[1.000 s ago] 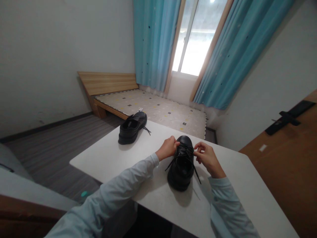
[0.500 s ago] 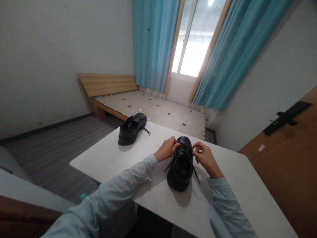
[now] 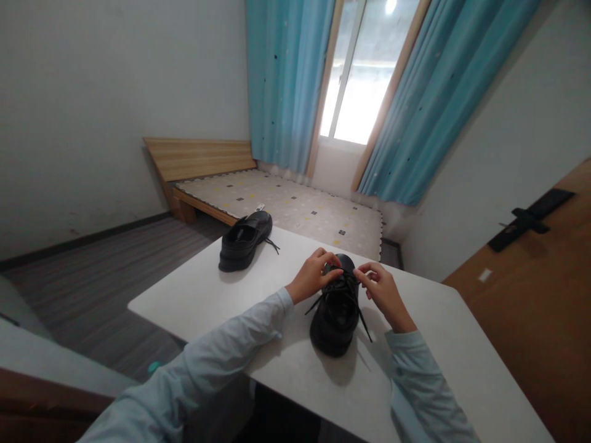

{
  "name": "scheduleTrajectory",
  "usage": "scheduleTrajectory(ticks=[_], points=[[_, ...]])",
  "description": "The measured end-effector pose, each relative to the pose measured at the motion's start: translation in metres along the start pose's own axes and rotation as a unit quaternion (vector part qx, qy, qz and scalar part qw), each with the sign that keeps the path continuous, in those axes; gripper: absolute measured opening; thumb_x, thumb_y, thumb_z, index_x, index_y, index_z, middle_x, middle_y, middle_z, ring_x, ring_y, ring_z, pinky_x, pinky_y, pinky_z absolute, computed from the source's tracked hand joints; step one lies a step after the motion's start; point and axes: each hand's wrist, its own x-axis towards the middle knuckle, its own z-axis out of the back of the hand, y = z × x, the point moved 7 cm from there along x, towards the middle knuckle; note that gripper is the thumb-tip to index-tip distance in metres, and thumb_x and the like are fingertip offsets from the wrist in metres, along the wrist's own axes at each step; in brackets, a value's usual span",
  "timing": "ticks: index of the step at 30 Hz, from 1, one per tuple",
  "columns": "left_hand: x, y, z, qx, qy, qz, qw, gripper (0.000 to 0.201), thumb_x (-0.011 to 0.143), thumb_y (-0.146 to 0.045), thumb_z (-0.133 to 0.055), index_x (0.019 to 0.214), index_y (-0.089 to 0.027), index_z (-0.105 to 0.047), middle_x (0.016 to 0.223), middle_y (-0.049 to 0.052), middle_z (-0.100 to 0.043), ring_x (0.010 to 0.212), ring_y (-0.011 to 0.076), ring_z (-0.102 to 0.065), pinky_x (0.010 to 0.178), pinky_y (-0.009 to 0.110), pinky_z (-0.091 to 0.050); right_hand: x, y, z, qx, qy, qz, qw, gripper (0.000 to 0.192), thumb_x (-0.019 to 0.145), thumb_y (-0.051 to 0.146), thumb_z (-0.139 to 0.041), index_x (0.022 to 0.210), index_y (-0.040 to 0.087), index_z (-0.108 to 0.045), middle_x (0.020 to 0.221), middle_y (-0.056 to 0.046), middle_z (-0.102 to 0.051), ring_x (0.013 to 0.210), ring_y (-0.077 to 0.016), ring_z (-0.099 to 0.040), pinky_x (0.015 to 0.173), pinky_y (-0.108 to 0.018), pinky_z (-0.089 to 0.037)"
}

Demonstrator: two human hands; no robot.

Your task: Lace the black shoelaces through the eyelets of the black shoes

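Note:
A black lace-up shoe [image 3: 335, 320] stands on the white table [image 3: 203, 292] in front of me, toe pointing away. My left hand [image 3: 313, 275] pinches its laces from the left side, over the tongue. My right hand [image 3: 381, 292] pinches the laces from the right, fingertips close to the left hand's. Loose lace ends trail down both sides of the shoe. A second black shoe [image 3: 244, 240] sits apart at the table's far left, a lace end lying beside it.
Beyond the table lies a low wooden bed [image 3: 277, 197] with a patterned mattress. Blue curtains [image 3: 286, 80] frame a bright window. A wooden door with a black handle [image 3: 526, 224] stands at right. Grey floor lies to the left.
Both hands have shifted slightly up the shoe toward its toe and drawn closer together over the laces. The far shoe has not moved.

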Motion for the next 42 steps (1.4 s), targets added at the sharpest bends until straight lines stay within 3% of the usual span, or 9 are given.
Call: scheduleTrajectory(ticks=[5,12,19,25,29,33,36,42], points=[[-0.001,-0.005,-0.004,0.003,0.025,-0.022,0.999,0.019,0.078,-0.037,-0.064,0.087,-0.02,-0.067,0.089,0.002,-0.051,0.085,0.0141,-0.053,0.08,0.025,-0.043,-0.003,0.017,-0.005,-0.062,0.002,0.068,0.996,0.03,0.073,0.048,-0.064,0.071,0.018,-0.062,0.082,-0.003,-0.052,0.063,-0.0128,-0.051,0.06,-0.029,-0.048],[-0.001,-0.003,-0.009,0.0,0.038,-0.02,0.999,0.015,0.081,-0.031,-0.061,0.078,-0.017,-0.062,0.083,0.002,-0.053,0.079,0.0134,-0.053,0.075,0.024,-0.043,-0.004,0.021,-0.008,-0.073,0.016,0.074,0.994,0.03,0.075,0.047,-0.062,0.069,0.018,-0.062,0.08,-0.003,-0.049,0.065,-0.0137,-0.05,0.062,-0.03,-0.047],[0.002,0.0,-0.009,0.007,0.081,0.029,0.996,0.007,0.083,-0.022,-0.055,0.079,-0.016,-0.054,0.08,0.002,-0.057,0.075,0.0136,-0.052,0.073,0.025,-0.042,-0.003,0.018,-0.002,-0.062,0.041,0.069,0.995,0.03,0.074,0.048,-0.063,0.067,0.018,-0.06,0.083,-0.004,-0.05,0.065,-0.0139,-0.053,0.06,-0.03,-0.048],[0.0,0.003,-0.003,-0.021,0.088,0.071,0.993,0.009,0.086,-0.024,-0.05,0.081,-0.016,-0.052,0.078,0.001,-0.059,0.073,0.0125,-0.051,0.07,0.024,-0.041,-0.002,0.01,0.009,-0.038,0.053,0.052,0.997,0.031,0.074,0.048,-0.063,0.068,0.018,-0.061,0.085,-0.004,-0.05,0.062,-0.012,-0.052,0.043,-0.023,-0.045],[-0.002,0.014,-0.01,-0.13,0.099,0.126,0.978,0.014,0.086,-0.026,-0.047,0.077,-0.015,-0.049,0.074,0.0,-0.059,0.061,0.0085,-0.048,0.058,0.02,-0.04,-0.004,0.005,0.008,-0.01,0.076,0.027,0.997,0.035,0.07,0.051,-0.065,0.064,0.017,-0.058,0.083,-0.004,-0.05,0.057,-0.0102,-0.05,0.034,-0.019,-0.039],[-0.006,0.019,-0.019,-0.27,0.121,0.182,0.938,0.018,0.083,-0.03,-0.052,0.077,-0.014,-0.045,0.07,-0.002,-0.056,0.051,0.0047,-0.044,0.049,0.017,-0.038,-0.007,-0.003,0.002,0.034,0.115,-0.042,0.992,0.037,0.069,0.053,-0.066,0.069,0.018,-0.054,0.06,0.003,-0.05,0.042,-0.0076,-0.044,0.032,-0.018,-0.032],[-0.007,0.014,-0.021,-0.309,0.132,0.188,0.923,0.022,0.079,-0.033,-0.058,0.084,-0.013,-0.05,0.068,-0.004,-0.051,0.053,0.0047,-0.046,0.05,0.017,-0.039,-0.009,-0.005,-0.001,0.053,0.125,-0.076,0.988,0.037,0.069,0.053,-0.066,0.071,0.018,-0.052,0.046,0.008,-0.044,0.036,-0.0061,-0.038,0.033,-0.018,-0.028],[-0.005,0.012,-0.02,-0.22,0.117,0.153,0.956,0.03,0.078,-0.04,-0.059,0.09,-0.013,-0.057,0.067,-0.003,-0.052,0.055,0.0066,-0.048,0.048,0.018,-0.039,-0.006,0.003,-0.008,0.04,0.094,-0.041,0.994,0.039,0.074,0.057,-0.058,0.066,0.02,-0.049,0.046,0.007,-0.039,0.04,-0.0073,-0.035,0.035,-0.018,-0.026]])
